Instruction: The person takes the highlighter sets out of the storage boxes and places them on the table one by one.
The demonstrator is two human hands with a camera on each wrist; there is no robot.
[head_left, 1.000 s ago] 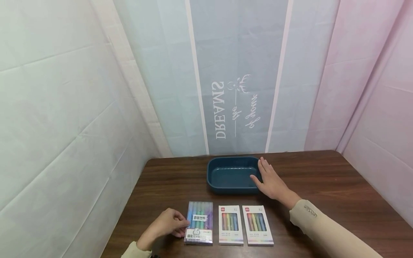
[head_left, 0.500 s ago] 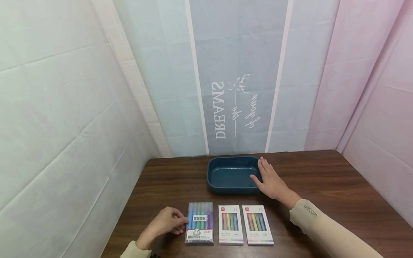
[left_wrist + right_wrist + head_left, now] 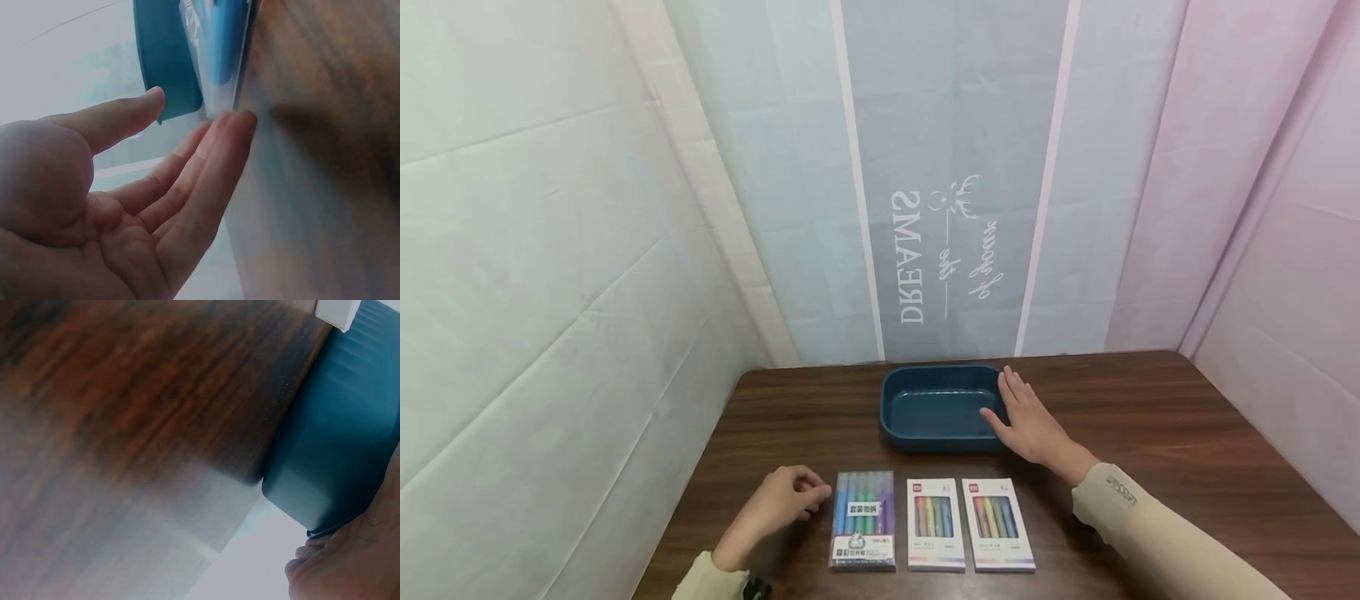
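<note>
A clear pack of colored markers [image 3: 863,523] lies flat on the table. My left hand [image 3: 784,502] is just left of it, fingers loosely bent and holding nothing. The left wrist view shows this hand [image 3: 162,200] with thumb and fingers apart, its fingertips close to the near end of the pack [image 3: 220,50]. Behind the packs stands a dark blue rectangular tray [image 3: 943,445] with nothing in it. Across the tray's right end rests my right hand [image 3: 1032,421], fingers straight and thumb stretched over the rim. Only part of that hand [image 3: 353,556] shows in the right wrist view, against the tray's wall [image 3: 337,425].
Two white boxes with windows showing colored pens, a middle one [image 3: 936,550] and a right one [image 3: 1002,554], lie in a row beside the marker pack. The dark wooden table [image 3: 1150,433] ends at a grey-blue printed curtain [image 3: 955,125], with pale fabric walls on both sides.
My left hand has drawn away from the marker pack's left edge, slightly left and farther back. The pack has straightened a little on the table. My right hand stays on the tray.
</note>
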